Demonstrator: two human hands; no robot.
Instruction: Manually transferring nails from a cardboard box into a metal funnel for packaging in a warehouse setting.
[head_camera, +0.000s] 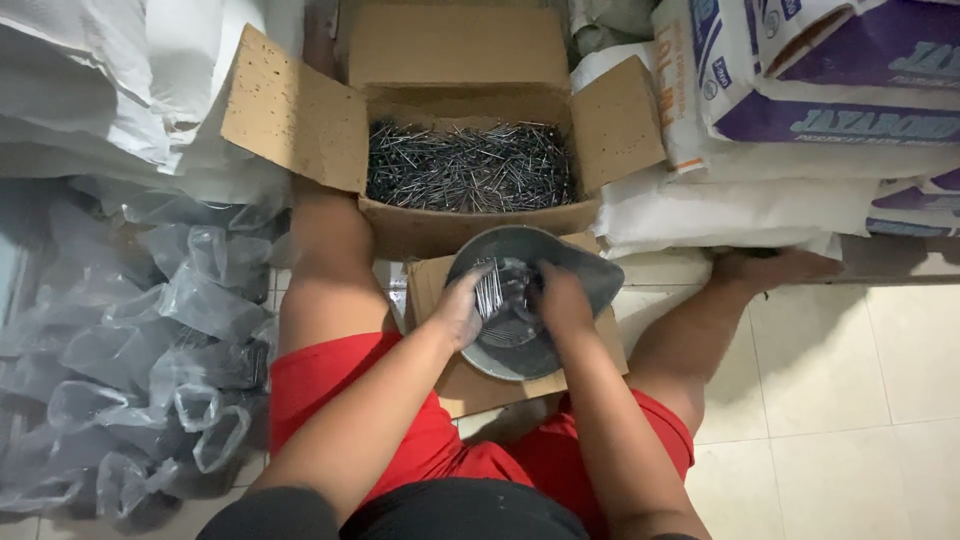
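Note:
An open cardboard box (480, 225) full of loose steel nails (468, 165) stands between my legs. In front of it a grey metal scoop pan (590, 270) rests on a flat piece of cardboard (430, 285). Both hands are over the pan. My left hand (462, 308) grips a bunch of nails (489, 290). My right hand (562, 300) holds the mouth of a clear plastic bag (515, 295) that sits in the pan. The nails are at the bag's opening.
A heap of filled clear plastic bags (150, 370) lies on the left. White sacks (760, 130) are stacked at the right and upper left. My legs in red shorts flank the pan on a tiled floor (850, 400).

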